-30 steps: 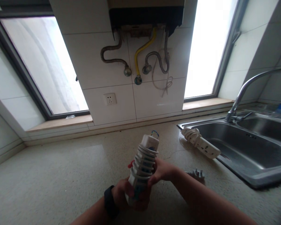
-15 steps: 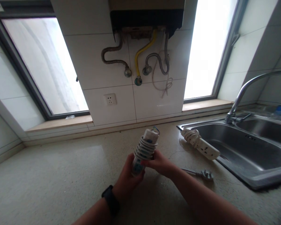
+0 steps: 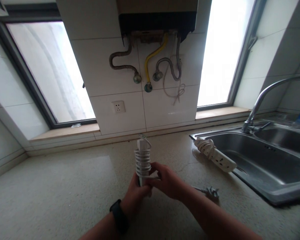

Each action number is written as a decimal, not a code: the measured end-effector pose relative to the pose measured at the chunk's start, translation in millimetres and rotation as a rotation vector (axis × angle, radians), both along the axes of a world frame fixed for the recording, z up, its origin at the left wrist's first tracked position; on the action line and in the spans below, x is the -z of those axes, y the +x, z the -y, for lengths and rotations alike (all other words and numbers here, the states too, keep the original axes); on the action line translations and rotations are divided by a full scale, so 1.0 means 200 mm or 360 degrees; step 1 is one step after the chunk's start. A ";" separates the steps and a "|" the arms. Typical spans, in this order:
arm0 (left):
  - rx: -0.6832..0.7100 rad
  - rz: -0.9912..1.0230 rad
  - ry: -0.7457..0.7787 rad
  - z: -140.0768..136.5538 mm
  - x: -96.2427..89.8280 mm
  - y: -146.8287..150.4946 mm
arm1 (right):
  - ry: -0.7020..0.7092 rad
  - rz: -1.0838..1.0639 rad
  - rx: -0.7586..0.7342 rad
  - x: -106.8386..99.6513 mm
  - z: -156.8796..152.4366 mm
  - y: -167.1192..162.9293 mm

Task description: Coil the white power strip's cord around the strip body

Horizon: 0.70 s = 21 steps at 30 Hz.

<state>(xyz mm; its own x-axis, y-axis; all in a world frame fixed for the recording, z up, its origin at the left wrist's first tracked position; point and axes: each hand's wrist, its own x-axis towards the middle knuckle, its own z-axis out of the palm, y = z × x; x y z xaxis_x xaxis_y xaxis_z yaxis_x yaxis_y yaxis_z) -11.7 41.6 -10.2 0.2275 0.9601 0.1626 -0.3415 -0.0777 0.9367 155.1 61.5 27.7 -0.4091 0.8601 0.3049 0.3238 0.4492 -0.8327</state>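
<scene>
My left hand (image 3: 137, 191) is closed around the lower end of a white power strip (image 3: 142, 145), held upright above the counter. A white cord (image 3: 142, 161) is wound round the strip in several turns. With thumb and fingers, my right hand (image 3: 163, 180) pinches the cord where it leaves the lowest turns. The cord's grey-white plug (image 3: 211, 192) lies on the counter beyond my right forearm. Loose thin wire ends show at the strip's top. A second white power strip (image 3: 221, 158), its cord wrapped at one end, rests against the sink's edge.
A steel sink (image 3: 270, 195) with a curved tap (image 3: 258, 100) stands at the right. On the tiled wall are a socket (image 3: 119, 106) and a heater (image 3: 157, 21) with hoses and valves. The stone counter (image 3: 65, 186) runs across the front.
The held strip has moved left and turned, from tilted to upright. My right hand now draws a length of cord out sideways from it. The plug has slid slightly left.
</scene>
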 end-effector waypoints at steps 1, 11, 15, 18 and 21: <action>0.0083 0.0123 -0.0092 0.00 0.00 0.00 | -0.0042 -0.0014 -0.0035 0.00 -0.01 0.02; 0.1158 0.0722 -0.0389 0.06 -0.03 -0.03 | -0.0377 -0.0409 -0.0674 0.02 -0.12 0.12; 0.1639 0.0845 -0.0676 0.09 -0.06 -0.06 | -0.0592 -0.0591 -0.0946 0.02 -0.08 0.08; 0.1915 0.0875 -0.0814 0.10 -0.06 -0.08 | -0.0708 -0.0673 -0.1133 0.01 -0.02 0.03; 0.1893 0.0840 -0.0766 0.08 -0.03 -0.08 | -0.0718 -0.0762 -0.1065 0.01 0.01 0.01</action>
